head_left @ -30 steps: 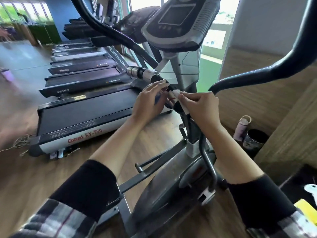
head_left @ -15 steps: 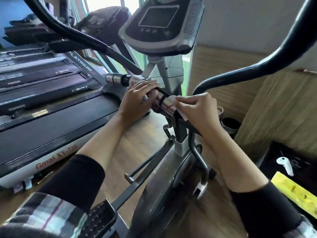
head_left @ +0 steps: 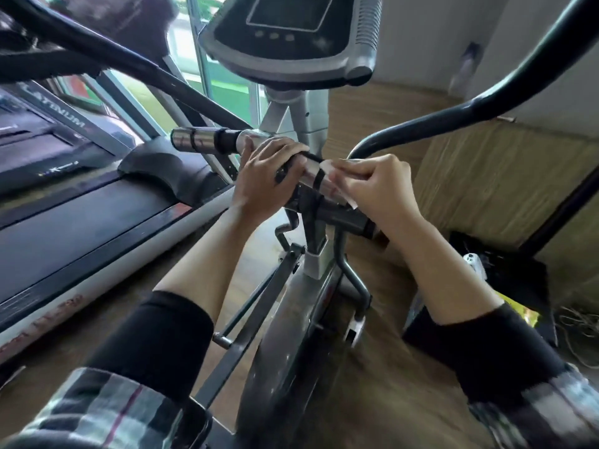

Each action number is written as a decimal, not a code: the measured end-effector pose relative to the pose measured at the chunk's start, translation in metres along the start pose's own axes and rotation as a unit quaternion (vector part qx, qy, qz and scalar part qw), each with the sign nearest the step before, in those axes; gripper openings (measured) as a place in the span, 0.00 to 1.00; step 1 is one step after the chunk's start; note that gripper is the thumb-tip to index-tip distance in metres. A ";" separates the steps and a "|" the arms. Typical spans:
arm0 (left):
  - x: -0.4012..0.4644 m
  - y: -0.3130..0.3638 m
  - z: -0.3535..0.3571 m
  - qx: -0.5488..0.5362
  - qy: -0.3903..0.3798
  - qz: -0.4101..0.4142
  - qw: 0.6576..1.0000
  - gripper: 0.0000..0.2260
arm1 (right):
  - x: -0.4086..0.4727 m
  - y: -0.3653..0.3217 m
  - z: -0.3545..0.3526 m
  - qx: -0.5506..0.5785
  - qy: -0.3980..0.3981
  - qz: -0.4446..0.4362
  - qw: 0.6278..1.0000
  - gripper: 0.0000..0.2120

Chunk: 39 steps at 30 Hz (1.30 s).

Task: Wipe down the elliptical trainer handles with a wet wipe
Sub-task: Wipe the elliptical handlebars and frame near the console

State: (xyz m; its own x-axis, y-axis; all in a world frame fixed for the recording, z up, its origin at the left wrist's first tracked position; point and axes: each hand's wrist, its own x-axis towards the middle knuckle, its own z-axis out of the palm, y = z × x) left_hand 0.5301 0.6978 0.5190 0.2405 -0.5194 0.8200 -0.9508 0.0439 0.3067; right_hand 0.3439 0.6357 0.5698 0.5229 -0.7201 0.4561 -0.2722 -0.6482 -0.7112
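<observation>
The elliptical's fixed handlebar (head_left: 207, 141) runs across the middle, chrome at its left end and dark toward the centre post. My left hand (head_left: 267, 178) wraps around the bar just left of the post. My right hand (head_left: 379, 186) pinches a white wet wipe (head_left: 334, 181) and presses it on the chrome section to the right of the left hand. Two long black swing handles curve overhead, one at the upper left (head_left: 136, 63) and one at the upper right (head_left: 460, 119). The grey console (head_left: 291, 37) sits above the bar.
A treadmill (head_left: 81, 228) lies close on the left, with more machines behind it. A wood-panelled wall (head_left: 486, 176) stands to the right. On the floor at right are a black mat (head_left: 518, 280) with a white object and a yellow packet (head_left: 518, 311).
The view has swung right and moved closer to the elliptical. Both hands stay on the bar; the right hand with the wipe has shifted slightly along the chrome section.
</observation>
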 end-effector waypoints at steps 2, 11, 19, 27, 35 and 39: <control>-0.001 0.000 0.002 0.005 -0.003 -0.005 1.000 0.12 | -0.007 0.004 -0.005 -0.013 -0.002 -0.013 1.000 0.09; -0.005 -0.004 0.011 -0.012 0.059 0.009 0.998 0.10 | -0.010 0.008 0.007 -0.021 0.032 -0.084 0.996 0.12; -0.005 -0.006 0.015 -0.003 0.061 0.007 0.998 0.12 | -0.026 0.043 0.005 -0.120 0.116 -0.282 0.945 0.09; -0.009 -0.010 0.021 0.017 0.075 0.032 0.997 0.13 | -0.024 0.054 0.005 -0.145 0.106 -0.358 0.916 0.10; -0.011 -0.011 0.025 0.010 0.097 0.035 0.995 0.14 | -0.008 0.056 0.012 -0.173 0.096 -0.414 0.888 0.10; -0.011 -0.011 0.023 0.005 0.092 0.033 0.995 0.14 | -0.014 0.076 0.001 -0.208 0.107 -0.482 0.844 0.09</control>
State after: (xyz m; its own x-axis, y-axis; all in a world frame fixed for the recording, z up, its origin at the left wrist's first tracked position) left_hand 0.5333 0.6834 0.4952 0.2075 -0.3499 0.9135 -0.9676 0.0639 0.2443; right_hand 0.3169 0.5968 0.5087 0.5179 0.1920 0.8336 -0.0871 -0.9576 0.2747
